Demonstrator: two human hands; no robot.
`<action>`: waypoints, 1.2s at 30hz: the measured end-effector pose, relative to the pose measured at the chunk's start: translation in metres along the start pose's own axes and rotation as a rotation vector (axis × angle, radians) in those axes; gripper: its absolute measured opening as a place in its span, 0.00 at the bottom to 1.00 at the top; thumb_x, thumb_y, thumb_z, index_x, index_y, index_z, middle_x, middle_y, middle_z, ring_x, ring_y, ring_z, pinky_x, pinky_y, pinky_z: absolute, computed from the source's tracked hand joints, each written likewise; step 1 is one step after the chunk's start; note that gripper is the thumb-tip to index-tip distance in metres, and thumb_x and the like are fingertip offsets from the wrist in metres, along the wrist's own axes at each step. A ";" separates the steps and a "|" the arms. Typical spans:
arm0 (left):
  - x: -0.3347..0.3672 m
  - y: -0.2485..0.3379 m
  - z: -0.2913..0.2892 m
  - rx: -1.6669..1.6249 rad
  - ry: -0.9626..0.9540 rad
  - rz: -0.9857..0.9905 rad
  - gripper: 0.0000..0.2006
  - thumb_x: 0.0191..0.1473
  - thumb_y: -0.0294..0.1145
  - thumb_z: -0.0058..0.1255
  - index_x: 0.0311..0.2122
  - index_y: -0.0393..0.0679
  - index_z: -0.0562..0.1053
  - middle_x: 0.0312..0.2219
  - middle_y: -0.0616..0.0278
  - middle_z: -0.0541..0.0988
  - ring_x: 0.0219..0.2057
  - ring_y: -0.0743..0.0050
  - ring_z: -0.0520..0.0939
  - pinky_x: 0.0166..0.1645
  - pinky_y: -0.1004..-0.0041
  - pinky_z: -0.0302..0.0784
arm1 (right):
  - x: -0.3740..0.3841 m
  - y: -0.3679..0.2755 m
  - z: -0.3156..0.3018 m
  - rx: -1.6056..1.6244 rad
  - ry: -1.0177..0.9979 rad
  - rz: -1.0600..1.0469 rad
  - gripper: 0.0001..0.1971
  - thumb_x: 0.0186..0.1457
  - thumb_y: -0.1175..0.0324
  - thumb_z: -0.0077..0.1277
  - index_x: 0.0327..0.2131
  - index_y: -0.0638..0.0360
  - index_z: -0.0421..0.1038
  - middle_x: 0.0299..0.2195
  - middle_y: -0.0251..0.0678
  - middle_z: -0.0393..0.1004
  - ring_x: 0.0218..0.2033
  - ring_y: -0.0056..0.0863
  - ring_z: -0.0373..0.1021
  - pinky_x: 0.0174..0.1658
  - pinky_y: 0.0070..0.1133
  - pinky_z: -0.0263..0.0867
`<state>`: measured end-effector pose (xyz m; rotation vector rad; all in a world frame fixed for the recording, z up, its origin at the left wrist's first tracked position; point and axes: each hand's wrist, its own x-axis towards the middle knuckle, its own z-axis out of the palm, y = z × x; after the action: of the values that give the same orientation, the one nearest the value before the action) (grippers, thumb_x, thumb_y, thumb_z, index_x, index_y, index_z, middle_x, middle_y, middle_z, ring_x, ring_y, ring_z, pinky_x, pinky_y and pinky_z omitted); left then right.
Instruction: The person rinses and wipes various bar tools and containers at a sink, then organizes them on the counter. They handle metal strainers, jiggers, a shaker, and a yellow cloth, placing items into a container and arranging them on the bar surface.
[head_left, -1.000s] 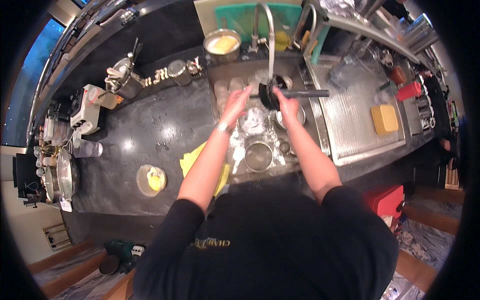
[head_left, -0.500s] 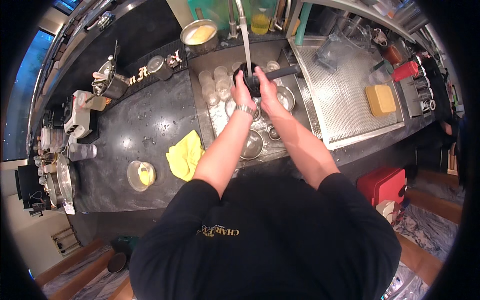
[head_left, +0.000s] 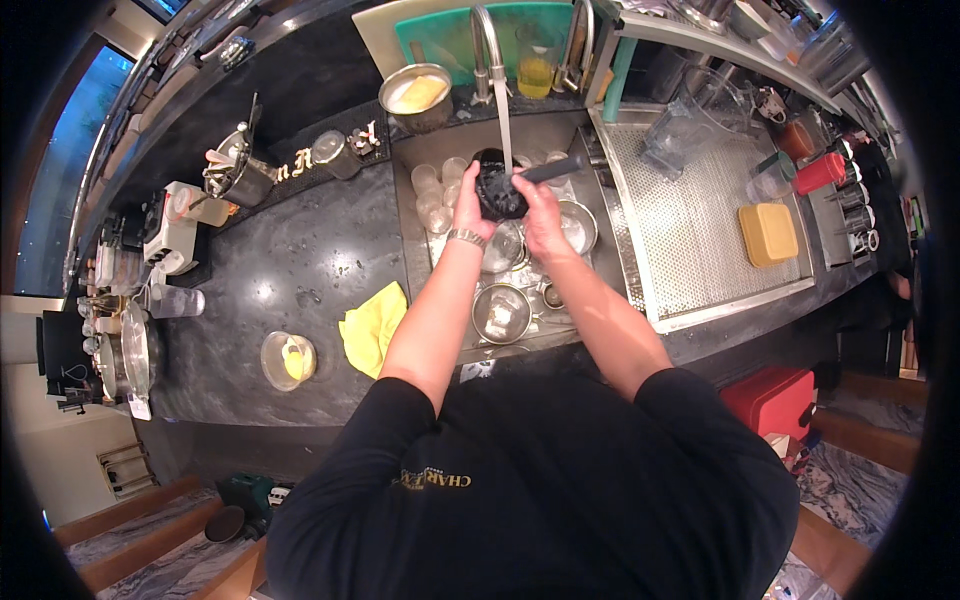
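Observation:
Over the sink point(head_left: 425, 145), both hands hold a small round black pan point(head_left: 497, 188) with a straight dark handle point(head_left: 552, 170). My left hand point(head_left: 469, 208) grips its left edge. My right hand point(head_left: 541, 212) is closed round its right side, where the handle meets it; some fingers are hidden beneath. Water runs from the curved tap point(head_left: 487, 45) into the pan. Below it in the sink lie several clear glasses point(head_left: 430, 192) on the left, a metal bowl point(head_left: 577, 228) on the right and another round metal bowl point(head_left: 501, 314) nearer me, with water in it.
A yellow cloth point(head_left: 372, 330) and a clear bowl point(head_left: 287, 360) with something yellow lie on the dark counter point(head_left: 270, 270) to the left. Behind the sink stands a metal pot point(head_left: 415, 98) with a sponge. On the right, a perforated drainboard point(head_left: 690, 220) carries a yellow tub point(head_left: 768, 235) and clear jugs.
The pan has tilted, so more of its round inside faces me under the stream. My hands still grip it, and the whole view has shifted slightly. Water shows splashing in the near bowl.

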<state>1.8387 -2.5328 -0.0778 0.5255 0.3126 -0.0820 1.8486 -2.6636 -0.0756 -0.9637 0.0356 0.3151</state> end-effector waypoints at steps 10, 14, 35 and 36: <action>-0.024 0.012 0.039 0.417 0.293 -0.310 0.34 0.48 0.65 0.53 0.52 0.50 0.74 0.49 0.52 0.79 0.50 0.41 0.78 0.59 0.32 0.59 | -0.024 -0.159 -0.090 -0.065 0.065 -0.073 0.19 0.63 0.54 0.50 0.52 0.54 0.69 0.52 0.32 0.71 0.53 0.26 0.66 0.56 0.34 0.61; -0.008 0.014 -0.004 0.276 0.193 -0.280 0.32 0.47 0.61 0.57 0.52 0.50 0.74 0.46 0.55 0.80 0.49 0.51 0.80 0.55 0.36 0.67 | -0.026 -0.184 -0.083 -0.327 0.169 -0.148 0.20 0.63 0.53 0.50 0.49 0.57 0.71 0.49 0.35 0.73 0.53 0.27 0.68 0.57 0.29 0.61; -0.126 0.043 0.149 1.899 -0.620 1.242 0.41 0.23 0.44 0.77 0.43 0.46 0.62 0.53 0.49 0.71 0.59 0.45 0.70 0.65 0.41 0.57 | -0.059 -0.181 -0.004 -0.817 -0.640 -0.377 0.50 0.36 0.59 0.75 0.63 0.58 0.59 0.60 0.42 0.64 0.62 0.33 0.61 0.64 0.29 0.57; -0.128 0.042 0.172 1.893 -0.660 1.277 0.39 0.24 0.44 0.77 0.42 0.45 0.65 0.52 0.50 0.71 0.59 0.47 0.70 0.66 0.42 0.57 | -0.069 -0.199 -0.006 -0.741 -0.592 -0.362 0.47 0.35 0.61 0.74 0.61 0.56 0.62 0.59 0.39 0.65 0.61 0.32 0.61 0.64 0.30 0.57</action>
<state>1.7705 -2.5842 0.1231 2.3919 -0.9576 0.7717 1.8388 -2.7908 0.0924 -1.5423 -0.8389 0.2678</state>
